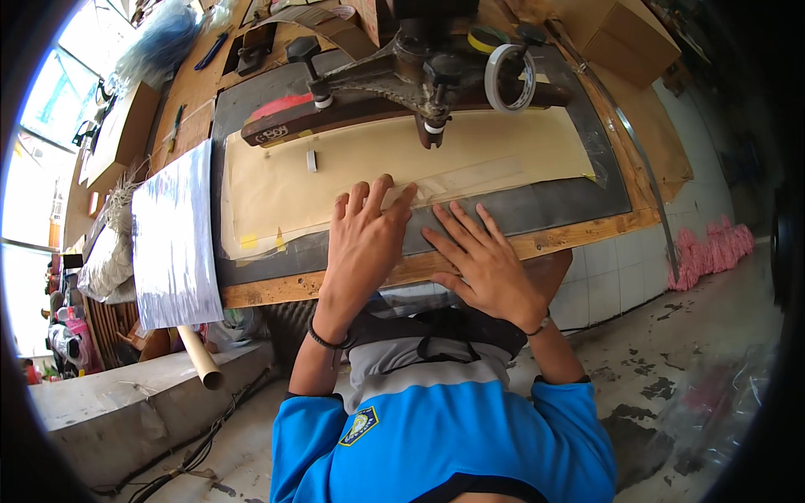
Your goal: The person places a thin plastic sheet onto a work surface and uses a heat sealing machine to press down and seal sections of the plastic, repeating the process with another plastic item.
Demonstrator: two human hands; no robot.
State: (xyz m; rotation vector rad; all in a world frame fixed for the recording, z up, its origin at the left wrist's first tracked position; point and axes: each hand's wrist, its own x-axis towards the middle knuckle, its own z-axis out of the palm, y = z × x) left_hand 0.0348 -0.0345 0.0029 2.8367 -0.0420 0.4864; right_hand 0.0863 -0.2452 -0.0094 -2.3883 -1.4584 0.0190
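My left hand [366, 239] lies flat, fingers spread, on the near edge of a clear plastic sheet [470, 176] over tan paper [394, 163] on a dark pad. My right hand [484, 260] rests flat beside it, fingers apart, on the dark pad [545, 210] and the wooden table edge [587, 235]. Neither hand grips anything. Beyond the paper stands a metal press arm [402, 75] above a long dark wooden bar [369, 113].
A tape roll [509, 78] hangs on the machine. A silvery foil sheet [172, 243] drapes over the table's left end, above a cardboard tube [201, 356]. Cardboard boxes [625, 33] sit at the back right. Pink bundles [713, 247] lie on the floor at right.
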